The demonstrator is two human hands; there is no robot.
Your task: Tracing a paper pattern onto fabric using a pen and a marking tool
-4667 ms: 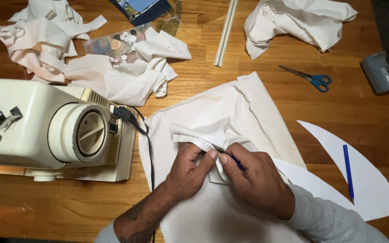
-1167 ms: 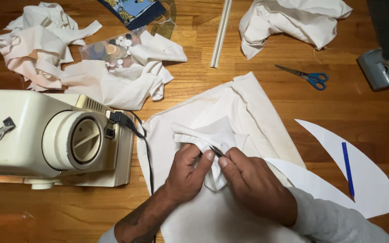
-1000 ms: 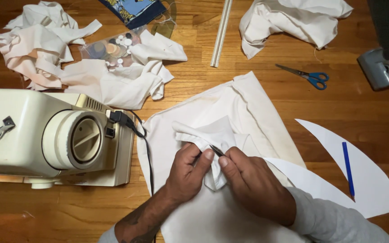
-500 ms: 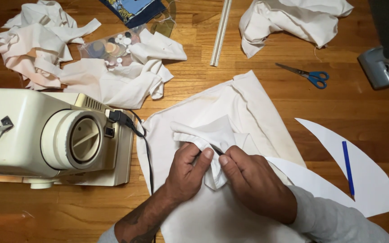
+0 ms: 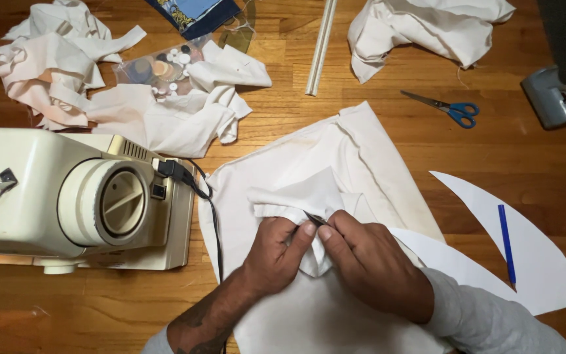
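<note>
The left hand (image 5: 276,252) pinches a folded fold of white cloth (image 5: 309,196) between thumb and forefinger, closed on the fabric. The right hand (image 5: 368,262) meets it fingertip to fingertip and holds a thin dark tool (image 5: 314,219), only its tip showing, against the same fold; what kind of tool it is cannot be told. The cloth lies near the middle of the table (image 5: 532,151), spreading from the hands toward the near edge, with a smaller flap doubled over on top.

The cloth looks light, soft and limp: it creases where it is gathered and would slide or bunch if pulled from one point. The sensible hold is right at the fold, close beside the tool's tip, with the rest left flat on the wood so its own weight steadies it.

Just right of the hands lies a curved white paper pattern (image 5: 545,275) with a blue pencil (image 5: 506,242) on it. To the left stands a cream sewing machine (image 5: 67,196), its black cord (image 5: 211,210) touching the cloth's edge. Toward the far edge are blue-handled scissors (image 5: 450,108), a white rod (image 5: 321,46), a bag of buttons (image 5: 158,69) and heaps of white scraps (image 5: 54,65).
</note>
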